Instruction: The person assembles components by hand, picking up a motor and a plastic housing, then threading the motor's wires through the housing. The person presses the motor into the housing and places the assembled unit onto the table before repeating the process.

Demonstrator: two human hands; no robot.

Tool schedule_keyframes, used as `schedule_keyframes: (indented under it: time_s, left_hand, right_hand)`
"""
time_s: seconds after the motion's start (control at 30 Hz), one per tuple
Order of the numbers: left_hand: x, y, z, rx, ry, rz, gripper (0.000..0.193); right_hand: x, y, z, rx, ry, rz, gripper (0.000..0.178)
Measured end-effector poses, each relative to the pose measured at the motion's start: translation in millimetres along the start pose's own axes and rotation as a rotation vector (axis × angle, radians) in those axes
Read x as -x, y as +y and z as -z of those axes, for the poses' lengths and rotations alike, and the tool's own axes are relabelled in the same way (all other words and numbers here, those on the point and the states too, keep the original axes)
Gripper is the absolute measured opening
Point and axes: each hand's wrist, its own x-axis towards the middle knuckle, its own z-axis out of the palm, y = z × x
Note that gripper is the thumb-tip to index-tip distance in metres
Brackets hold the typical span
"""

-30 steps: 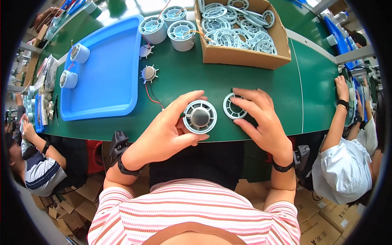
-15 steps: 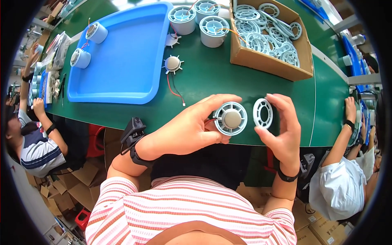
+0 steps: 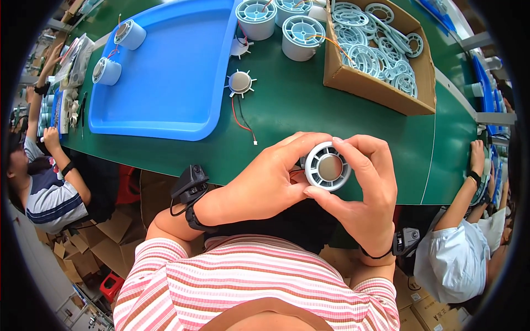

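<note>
1. Head view, fingers: the left hand [image 3: 268, 179] grasps the metal-centred housing [image 3: 330, 167]; the right hand [image 3: 367, 193] pinches the spoked ring [image 3: 313, 181] at its rim.
2. Location: both parts are above the near edge of the green desk [image 3: 287, 110].
3. Change: the ring, held apart a half-second earlier, now covers the housing's face.
4. Meaning: alignment appears reached; full seating cannot be confirmed.

Dark printed characters [image 3: 440, 313] and a small white label [image 3: 415, 297] — both on brown cartons [image 3: 424, 307], lower right
</note>
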Motion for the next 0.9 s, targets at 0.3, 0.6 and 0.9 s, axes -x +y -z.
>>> schedule_keyframes:
  time_s: [0.3, 0.6, 0.9]
  left_hand:
    - [2.6, 4.2, 6.3, 0.288, -0.078, 0.112, 0.064]
    - [-2.4, 19.0, 17.8, 0.548, -0.1, 0.356, 0.061]
    - [4.5, 7.0, 7.0, 0.172, 0.016, -0.021, 0.049]
  right_hand:
    - [3.0, -9.8, 2.6, -0.038, -0.014, -0.149, 0.066]
    - [-0.4, -10.3, 2.2, -0.054, -0.009, -0.162, 0.067]
    - [1.3, 3.9, -3.5, -0.152, -0.049, 0.046, 0.055]
